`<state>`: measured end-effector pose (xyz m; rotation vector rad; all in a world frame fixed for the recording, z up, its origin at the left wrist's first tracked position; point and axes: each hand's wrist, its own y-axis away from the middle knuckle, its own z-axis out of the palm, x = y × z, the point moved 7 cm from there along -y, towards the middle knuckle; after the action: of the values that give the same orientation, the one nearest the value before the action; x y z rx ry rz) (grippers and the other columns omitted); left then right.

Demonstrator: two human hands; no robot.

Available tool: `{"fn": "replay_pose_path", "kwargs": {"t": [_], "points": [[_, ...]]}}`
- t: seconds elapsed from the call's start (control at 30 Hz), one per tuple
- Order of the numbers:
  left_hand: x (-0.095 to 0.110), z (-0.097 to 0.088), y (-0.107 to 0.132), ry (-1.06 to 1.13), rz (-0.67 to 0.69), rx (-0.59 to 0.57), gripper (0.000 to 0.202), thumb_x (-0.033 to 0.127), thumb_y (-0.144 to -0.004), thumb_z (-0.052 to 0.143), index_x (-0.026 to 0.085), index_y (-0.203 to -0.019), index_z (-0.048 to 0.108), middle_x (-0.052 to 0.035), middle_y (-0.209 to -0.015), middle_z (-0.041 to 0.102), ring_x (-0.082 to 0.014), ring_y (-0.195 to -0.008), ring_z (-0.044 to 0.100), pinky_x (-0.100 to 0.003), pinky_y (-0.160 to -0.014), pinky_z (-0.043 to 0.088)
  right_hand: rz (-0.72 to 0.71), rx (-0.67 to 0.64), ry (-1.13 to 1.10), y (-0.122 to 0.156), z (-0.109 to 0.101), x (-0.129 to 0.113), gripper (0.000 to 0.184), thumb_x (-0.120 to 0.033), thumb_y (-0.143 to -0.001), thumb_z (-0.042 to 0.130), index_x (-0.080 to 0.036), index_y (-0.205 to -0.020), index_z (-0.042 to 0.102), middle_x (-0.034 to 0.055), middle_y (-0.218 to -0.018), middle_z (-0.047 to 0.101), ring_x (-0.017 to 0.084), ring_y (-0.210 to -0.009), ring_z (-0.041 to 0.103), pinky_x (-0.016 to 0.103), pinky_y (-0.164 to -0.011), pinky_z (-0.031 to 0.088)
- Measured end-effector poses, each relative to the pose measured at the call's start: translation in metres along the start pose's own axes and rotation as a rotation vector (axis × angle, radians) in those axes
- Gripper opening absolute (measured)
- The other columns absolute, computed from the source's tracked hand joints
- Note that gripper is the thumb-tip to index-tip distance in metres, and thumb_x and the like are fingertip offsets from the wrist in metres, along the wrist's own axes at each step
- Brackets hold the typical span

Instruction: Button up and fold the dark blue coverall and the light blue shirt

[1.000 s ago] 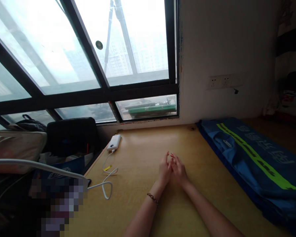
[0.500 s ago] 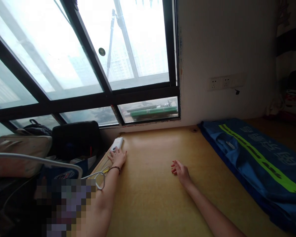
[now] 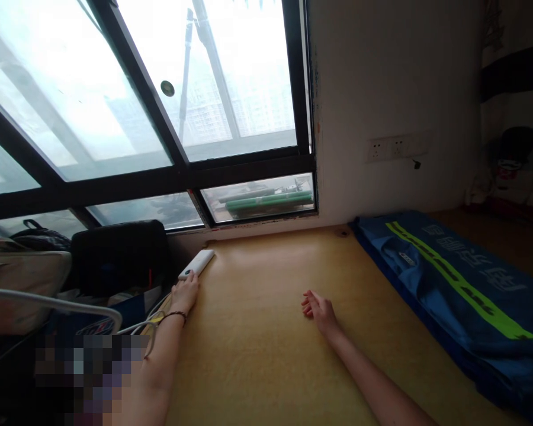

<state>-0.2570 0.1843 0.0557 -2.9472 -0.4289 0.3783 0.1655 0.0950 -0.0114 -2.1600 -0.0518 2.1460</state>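
Note:
At the left edge of the wooden tabletop (image 3: 257,331) lies a white oblong device (image 3: 201,260) with a dark round spot on its near end. My left hand (image 3: 185,294) is at that near end, its fingertips touching the device and its fingers bent and close together. Whatever may lie under those fingers is hidden. A pale cable (image 3: 151,331) runs beside my left wrist, with a yellow bit near it. My right hand (image 3: 318,310) is over the middle of the tabletop, fingers loosely curled and slightly apart, holding nothing.
Folded blue fabric (image 3: 444,284) with a bright yellow-green stripe covers the right side. A window (image 3: 244,165) and a wall socket panel (image 3: 397,147) are behind. Left of the table are a black case (image 3: 119,254), a pale bag (image 3: 31,284) and a thick white tube (image 3: 53,300).
My left hand has slid back toward me along the white device, uncovering more of it, and its spread fingers have drawn together. My right hand has barely moved. The view has shifted slightly right.

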Motion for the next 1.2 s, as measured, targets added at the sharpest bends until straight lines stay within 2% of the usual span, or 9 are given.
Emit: {"fn": "replay_pose_path", "kwargs": {"t": [0.3, 0.43, 0.5, 0.6, 0.7, 0.77, 0.87, 0.97, 1.2], "points": [[-0.027, 0.03, -0.02, 0.029, 0.047, -0.076, 0.044, 0.025, -0.085, 0.033, 0.016, -0.128, 0.038, -0.0085, -0.142, 0.025, -0.0281, -0.12, 0.034, -0.051, -0.096, 0.024, -0.006, -0.004, 0.022, 0.0, 0.001, 0.0, 0.058, -0.064, -0.078, 0.033, -0.013, -0.084, 0.06, 0.0062, -0.068, 0.061, 0.013, -0.051, 0.057, 0.023, -0.046, 0.046], [-0.009, 0.012, -0.008, 0.223, -0.039, 0.047, 0.043, 0.022, -0.084, 0.035, 0.011, -0.125, 0.042, -0.0112, -0.139, 0.03, -0.0336, -0.125, 0.024, -0.057, -0.096, 0.018, -0.017, -0.002, 0.034, 0.0, 0.001, 0.0, 0.058, -0.063, -0.079, 0.031, -0.013, -0.084, 0.06, 0.0054, -0.066, 0.061, 0.012, -0.05, 0.056, 0.023, -0.045, 0.045], [0.017, -0.006, 0.006, 0.439, -0.066, 0.127, 0.045, 0.021, -0.084, 0.037, 0.005, -0.126, 0.039, -0.0156, -0.138, 0.029, -0.035, -0.127, 0.02, -0.056, -0.098, 0.016, -0.014, -0.002, 0.026, -0.001, 0.0, 0.0, 0.059, -0.064, -0.079, 0.031, -0.013, -0.084, 0.06, 0.0054, -0.066, 0.061, 0.012, -0.05, 0.057, 0.023, -0.046, 0.045], [0.088, -0.026, 0.039, 0.881, 0.025, 0.098, 0.052, 0.019, -0.083, 0.04, -0.007, -0.127, 0.03, -0.0231, -0.139, 0.023, -0.0323, -0.129, 0.017, -0.049, -0.103, 0.013, -0.006, -0.006, 0.013, 0.0, 0.001, 0.0, 0.061, -0.066, -0.077, 0.032, -0.012, -0.084, 0.06, 0.0058, -0.067, 0.061, 0.012, -0.051, 0.057, 0.023, -0.047, 0.046], [0.176, -0.038, 0.092, 1.025, 0.15, 0.03, 0.05, 0.033, -0.086, 0.036, 0.006, -0.129, 0.035, -0.0135, -0.135, 0.037, -0.0206, -0.124, 0.033, -0.034, -0.102, 0.026, -0.023, -0.022, 0.022, 0.004, 0.002, -0.004, 0.061, -0.065, -0.079, 0.03, -0.012, -0.085, 0.06, 0.0062, -0.067, 0.062, 0.013, -0.051, 0.056, 0.024, -0.048, 0.045], [0.235, -0.038, 0.133, 1.434, 0.215, -0.105, 0.05, 0.043, -0.083, 0.04, 0.016, -0.125, 0.043, -0.0084, -0.131, 0.043, -0.0203, -0.121, 0.038, -0.032, -0.101, 0.029, -0.093, -0.047, 0.062, 0.009, 0.004, -0.012, 0.059, -0.062, -0.081, 0.028, -0.013, -0.08, 0.06, 0.0062, -0.066, 0.062, 0.014, -0.053, 0.057, 0.024, -0.05, 0.044], [0.299, -0.035, 0.182, 1.882, 0.178, -0.283, 0.049, 0.049, -0.079, 0.043, 0.013, -0.108, 0.057, -0.0126, -0.112, 0.058, -0.023, -0.104, 0.053, -0.034, -0.092, 0.039, -0.237, 0.001, 0.154, 0.018, 0.001, -0.029, 0.055, -0.057, -0.084, 0.026, -0.015, -0.069, 0.059, 0.0061, -0.065, 0.062, 0.016, -0.059, 0.057, 0.025, -0.056, 0.042], [0.321, -0.034, 0.203, 2.016, 0.168, -0.322, 0.043, 0.048, -0.075, 0.049, 0.011, -0.094, 0.063, -0.0119, -0.096, 0.064, -0.0219, -0.091, 0.058, -0.034, -0.086, 0.042, -0.239, 0.102, 0.194, 0.022, -0.008, -0.032, 0.056, -0.057, -0.085, 0.026, -0.017, -0.055, 0.053, 0.0044, -0.053, 0.056, 0.016, -0.053, 0.054, 0.025, -0.052, 0.038], [0.311, -0.027, 0.204, 2.056, 0.244, -0.5, 0.04, 0.046, -0.073, 0.054, 0.01, -0.086, 0.064, -0.0093, -0.079, 0.065, -0.0189, -0.076, 0.059, -0.031, -0.075, 0.045, -0.16, -0.019, 0.151, 0.026, 0.004, -0.022, 0.059, -0.062, -0.081, 0.026, -0.02, -0.042, 0.036, -0.0019, -0.039, 0.038, 0.01, -0.04, 0.039, 0.023, -0.043, 0.029]]}}
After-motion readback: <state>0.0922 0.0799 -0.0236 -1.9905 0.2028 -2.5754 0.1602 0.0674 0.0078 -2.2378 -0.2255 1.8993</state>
